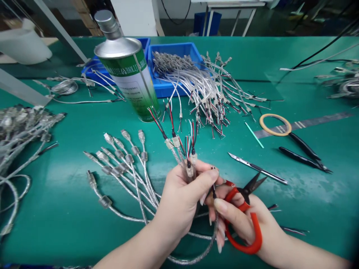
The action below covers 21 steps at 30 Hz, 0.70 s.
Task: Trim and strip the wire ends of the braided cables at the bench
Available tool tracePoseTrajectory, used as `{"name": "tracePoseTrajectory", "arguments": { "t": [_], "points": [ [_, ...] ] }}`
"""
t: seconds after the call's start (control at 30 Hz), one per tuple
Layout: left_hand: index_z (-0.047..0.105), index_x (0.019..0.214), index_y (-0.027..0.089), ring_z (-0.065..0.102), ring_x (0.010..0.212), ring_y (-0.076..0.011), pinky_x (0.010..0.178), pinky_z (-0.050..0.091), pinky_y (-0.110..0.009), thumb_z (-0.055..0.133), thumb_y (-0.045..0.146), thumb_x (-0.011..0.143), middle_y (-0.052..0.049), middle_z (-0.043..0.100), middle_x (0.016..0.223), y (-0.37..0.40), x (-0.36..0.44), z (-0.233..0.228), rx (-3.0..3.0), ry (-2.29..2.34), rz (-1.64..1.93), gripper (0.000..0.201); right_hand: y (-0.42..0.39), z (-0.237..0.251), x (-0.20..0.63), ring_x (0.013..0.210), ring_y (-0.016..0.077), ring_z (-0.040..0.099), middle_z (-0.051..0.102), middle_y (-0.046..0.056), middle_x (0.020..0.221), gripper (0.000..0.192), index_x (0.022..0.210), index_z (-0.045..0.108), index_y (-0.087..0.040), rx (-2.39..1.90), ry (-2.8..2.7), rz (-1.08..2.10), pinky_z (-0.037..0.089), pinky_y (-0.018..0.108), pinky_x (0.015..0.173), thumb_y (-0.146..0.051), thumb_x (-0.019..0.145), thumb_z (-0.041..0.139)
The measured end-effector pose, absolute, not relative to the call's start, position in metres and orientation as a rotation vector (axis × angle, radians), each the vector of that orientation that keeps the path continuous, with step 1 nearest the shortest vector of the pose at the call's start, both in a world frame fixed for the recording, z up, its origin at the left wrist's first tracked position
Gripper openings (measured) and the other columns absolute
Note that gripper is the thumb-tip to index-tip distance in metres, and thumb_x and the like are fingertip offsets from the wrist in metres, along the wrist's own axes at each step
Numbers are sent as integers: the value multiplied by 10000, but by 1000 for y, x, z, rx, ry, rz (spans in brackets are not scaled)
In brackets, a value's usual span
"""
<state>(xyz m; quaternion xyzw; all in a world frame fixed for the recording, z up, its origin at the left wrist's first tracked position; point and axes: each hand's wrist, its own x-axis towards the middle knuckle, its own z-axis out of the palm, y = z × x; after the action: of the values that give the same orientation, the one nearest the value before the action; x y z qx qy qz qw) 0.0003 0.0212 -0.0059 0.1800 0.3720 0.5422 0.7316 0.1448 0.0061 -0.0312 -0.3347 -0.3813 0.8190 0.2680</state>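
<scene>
Decent elbow room is left along the surface's near edge, toward the left corner. Cables are bunched in the left hand, thumb and finger pinched together; another cable is pinched in the right hand, with scissors hooked on. Farther out, the right side's kinda crowded by a knife and cutters; the far edge is partly blocked by a can and blue bin.

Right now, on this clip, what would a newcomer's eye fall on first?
Probably the bright red-handled scissors in the right hand, at lower right of centre. Next, the left hand, gripping several cables whose coloured wires point upward. Farther back, left of centre, a tall green-and-silver can stands beside a blue tray heaped with more cables.
</scene>
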Motion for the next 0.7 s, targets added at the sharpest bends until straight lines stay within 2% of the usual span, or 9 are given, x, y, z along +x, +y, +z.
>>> {"name": "tracePoseTrajectory", "arguments": {
  "t": [0.13,0.33,0.7],
  "points": [
    [599,726,178,531,357,-33,344,445,-101,687,164,789,48,668,621,21,0,-5,373,827,1198,108,6,-32,146,511,92,621,590,-27,580,265,807,575,-151,-920,-1072,2202,497,177,525,-381,936,548],
    [584,726,185,527,347,-37,342,441,-105,680,179,796,77,626,561,18,-1,-4,377,836,1195,120,8,-31,145,512,96,617,593,-24,580,256,803,577,-156,-943,-1084,2199,493,183,525,-377,931,555],
    [587,718,176,518,344,-23,346,415,-98,664,167,807,56,659,610,18,1,-4,395,831,1222,118,6,-32,144,511,93,621,591,-20,617,251,812,567,-140,-901,-1048,2203,520,189,524,-364,924,574]
  ]
}}
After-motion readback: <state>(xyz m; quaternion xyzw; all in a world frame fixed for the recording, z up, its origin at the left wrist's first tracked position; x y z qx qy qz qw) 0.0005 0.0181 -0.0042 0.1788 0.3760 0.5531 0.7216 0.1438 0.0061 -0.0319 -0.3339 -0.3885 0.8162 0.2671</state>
